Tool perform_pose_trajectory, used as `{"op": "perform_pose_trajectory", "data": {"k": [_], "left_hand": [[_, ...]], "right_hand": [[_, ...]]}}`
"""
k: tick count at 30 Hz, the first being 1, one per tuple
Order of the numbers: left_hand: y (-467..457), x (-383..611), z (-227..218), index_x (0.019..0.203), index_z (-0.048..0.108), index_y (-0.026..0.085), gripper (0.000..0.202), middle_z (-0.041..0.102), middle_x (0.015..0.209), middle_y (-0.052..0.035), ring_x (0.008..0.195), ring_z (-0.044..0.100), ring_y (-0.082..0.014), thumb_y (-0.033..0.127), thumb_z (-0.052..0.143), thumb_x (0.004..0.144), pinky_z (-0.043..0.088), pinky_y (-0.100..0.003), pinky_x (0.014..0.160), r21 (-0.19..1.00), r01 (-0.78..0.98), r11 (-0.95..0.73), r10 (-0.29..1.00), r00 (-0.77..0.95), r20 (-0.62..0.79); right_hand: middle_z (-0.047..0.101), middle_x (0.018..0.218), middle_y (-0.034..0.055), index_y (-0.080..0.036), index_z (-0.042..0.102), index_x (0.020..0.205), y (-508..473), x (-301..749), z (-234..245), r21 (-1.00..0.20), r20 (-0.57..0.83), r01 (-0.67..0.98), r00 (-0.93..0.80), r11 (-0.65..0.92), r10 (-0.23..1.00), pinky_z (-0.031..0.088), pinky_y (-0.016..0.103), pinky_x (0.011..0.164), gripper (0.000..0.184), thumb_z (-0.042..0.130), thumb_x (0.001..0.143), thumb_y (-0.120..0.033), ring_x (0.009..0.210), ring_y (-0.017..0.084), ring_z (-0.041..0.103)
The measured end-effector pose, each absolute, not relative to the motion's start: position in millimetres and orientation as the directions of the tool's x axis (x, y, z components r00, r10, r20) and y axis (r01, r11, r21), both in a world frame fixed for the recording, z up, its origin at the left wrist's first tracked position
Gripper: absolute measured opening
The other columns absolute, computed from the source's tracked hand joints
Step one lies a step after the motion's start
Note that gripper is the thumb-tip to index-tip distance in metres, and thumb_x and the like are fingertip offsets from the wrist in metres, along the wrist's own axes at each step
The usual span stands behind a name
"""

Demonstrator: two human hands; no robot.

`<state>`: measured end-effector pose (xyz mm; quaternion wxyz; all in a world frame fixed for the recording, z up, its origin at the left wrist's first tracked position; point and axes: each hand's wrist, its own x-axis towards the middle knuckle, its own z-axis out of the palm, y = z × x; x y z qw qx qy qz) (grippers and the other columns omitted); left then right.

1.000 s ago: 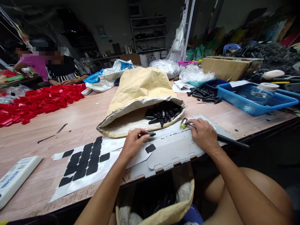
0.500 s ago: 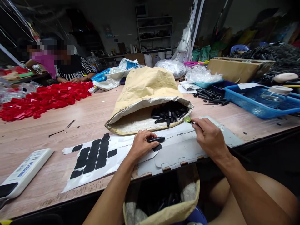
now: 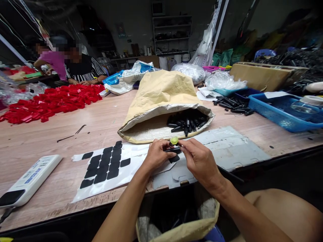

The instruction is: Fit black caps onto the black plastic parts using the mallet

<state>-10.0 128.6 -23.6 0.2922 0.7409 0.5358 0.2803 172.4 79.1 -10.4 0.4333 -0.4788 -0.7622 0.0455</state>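
Observation:
My left hand (image 3: 157,155) is closed on a slim black plastic tube (image 3: 174,150), held level over the work board. Pinched in my right hand (image 3: 202,160) is a small tool with a round yellow-green head (image 3: 174,140), which sits right above the tube; whether they touch I cannot tell. Under my left hand lies a black rounded patch (image 3: 174,159). A white sheet (image 3: 85,194) with several black rounded-square patches (image 3: 104,162) spreads to the left. Beyond my hands, a tan sack (image 3: 161,89) lies with its mouth toward me, black plastic parts (image 3: 188,121) inside.
A grey board (image 3: 227,148) lies under my hands. At left are a white power strip (image 3: 32,181) and a red parts heap (image 3: 52,101); two people sit behind it. A blue tray (image 3: 277,116) stands right. An open sack (image 3: 186,232) hangs below the table edge.
My right hand has moved left, bringing the yellow-green-headed tool from beside the sack's mouth to the black tube. My left hand keeps hold of the tube. The view has shifted slightly.

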Motion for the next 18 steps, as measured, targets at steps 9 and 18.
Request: {"op": "perform_pose_trajectory", "data": {"k": [9,18], "left_hand": [[125.8,-11.2,-18.4,0.084,0.075,0.024,0.012,0.072,0.092,-0.0004,0.098,0.059,-0.0247,0.030,0.079,0.074,0.043,-0.035,0.090,0.690,0.667,-0.281,0.949,0.302,0.094],[128.0,-11.3,-24.5,0.085,0.077,0.025,0.016,0.077,0.095,-0.0001,0.104,0.061,-0.0264,0.024,0.081,0.070,0.046,-0.037,0.092,0.761,0.602,-0.241,0.959,0.268,0.092]], "right_hand": [[0.067,0.090,0.0057,-0.020,0.071,0.117,77.2,171.3,-24.1,-0.462,0.538,0.757,-0.174,0.461,0.825,0.049,0.032,0.081,0.030,0.048,0.098,-0.014,0.087,0.021,0.063],[0.071,0.097,0.0071,-0.021,0.070,0.118,79.0,178.6,-6.0,-0.489,0.585,0.720,-0.148,0.493,0.797,0.051,0.033,0.084,0.029,0.047,0.100,-0.018,0.091,0.021,0.066]]}}
